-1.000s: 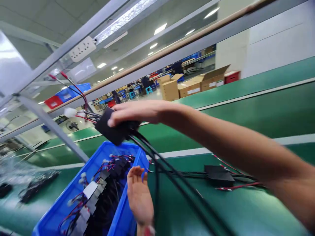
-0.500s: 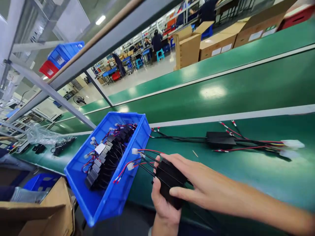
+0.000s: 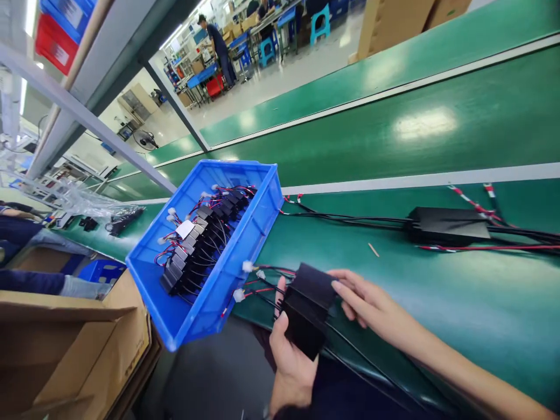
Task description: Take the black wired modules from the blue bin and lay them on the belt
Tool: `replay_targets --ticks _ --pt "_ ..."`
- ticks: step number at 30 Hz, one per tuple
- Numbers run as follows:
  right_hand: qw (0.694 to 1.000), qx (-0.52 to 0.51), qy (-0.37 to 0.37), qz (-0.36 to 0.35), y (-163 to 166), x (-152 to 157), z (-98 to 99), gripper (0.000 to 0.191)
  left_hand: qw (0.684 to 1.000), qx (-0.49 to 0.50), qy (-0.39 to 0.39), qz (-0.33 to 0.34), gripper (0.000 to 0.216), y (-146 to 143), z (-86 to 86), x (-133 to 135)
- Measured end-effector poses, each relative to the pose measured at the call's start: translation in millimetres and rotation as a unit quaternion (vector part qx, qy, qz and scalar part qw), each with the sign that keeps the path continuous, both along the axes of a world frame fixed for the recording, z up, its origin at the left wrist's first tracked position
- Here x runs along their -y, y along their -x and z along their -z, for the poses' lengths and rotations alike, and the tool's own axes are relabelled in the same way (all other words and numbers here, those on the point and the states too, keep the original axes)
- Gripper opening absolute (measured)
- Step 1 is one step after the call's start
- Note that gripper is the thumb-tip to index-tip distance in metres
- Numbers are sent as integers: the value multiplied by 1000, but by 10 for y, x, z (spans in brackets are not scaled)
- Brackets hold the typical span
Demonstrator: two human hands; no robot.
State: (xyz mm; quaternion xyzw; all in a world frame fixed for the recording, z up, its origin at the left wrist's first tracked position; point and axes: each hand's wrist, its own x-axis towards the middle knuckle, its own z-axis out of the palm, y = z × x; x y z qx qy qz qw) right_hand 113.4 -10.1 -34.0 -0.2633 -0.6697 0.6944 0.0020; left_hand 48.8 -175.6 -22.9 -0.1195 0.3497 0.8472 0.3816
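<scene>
The person's left hand point(image 3: 292, 364) is wrapped around the near end of a black module point(image 3: 308, 315), thumb on its left side, holding it just off the near edge of the green table point(image 3: 394, 134). The right hand point(image 3: 370, 300) comes in from the right with its fingers point(image 3: 345, 290) resting on the module's far right corner; its grip is loose, touching rather than clasping. Black leads trail from the module to the near right, and red-and-black wires with small white plugs point(image 3: 247, 266) fan out from its far left side, just beside the blue bin point(image 3: 262, 227).

The bin sits tilted over the table's near edge, to the left of the hands. It already holds a packed row of similar black modules point(image 3: 199, 251) with their wires bunched along the far side, so a good number appear to be done. The near left part of the bin floor is bare, which suggests there is room for more. The module in hand is outside the bin and seems to be the piece in work.

A second black module point(image 3: 448, 224) lies flat on the table, well apart to the far right, with its leads spread out left and right; judged from its place, it is not yet dealt with. A cardboard box point(image 3: 70, 344) stands open at the near left below the bin.
</scene>
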Motion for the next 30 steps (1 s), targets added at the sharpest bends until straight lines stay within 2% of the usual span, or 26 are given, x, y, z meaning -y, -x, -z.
replay_targets --ticks 3,5,9,13,17,20,23,24,25,26,28,30 --pt "995 -5 -45 92 6 -245 -93 92 998 9 29 -49 42 75 131 95" --pt "991 -16 -37 126 -42 -431 -216 90 994 -11 76 -84 42 103 257 128" --pt "994 -36 11 106 -163 -673 -459 76 963 -104 207 -136 63 104 444 31" --pt "993 -38 50 99 -219 -690 -589 89 900 -222 355 -119 83 76 521 -86" --pt "995 -50 27 80 -252 -658 -654 97 866 -272 407 -96 95 27 595 34" --pt "995 -63 -18 79 -299 -661 -668 94 825 -319 450 -121 86 -20 609 191" --pt "985 -101 -111 86 -358 -658 -656 74 766 -411 444 -217 62 -60 497 216" --pt "975 -122 -160 90 -376 -651 -649 64 765 -429 420 -231 58 -62 427 176" --pt "961 -146 -215 91 -391 -641 -641 53 783 -440 385 -211 58 -53 344 113" --pt "943 -173 -270 87 -405 -628 -634 43 814 -443 340 -162 61 -33 251 31" --pt "903 -228 -358 61 -427 -600 -621 27 876 -429 220 -15 69 36 56 -160" --pt "875 -267 -403 21 -451 -573 -611 27 912 -393 101 66 70 124 -124 -342"
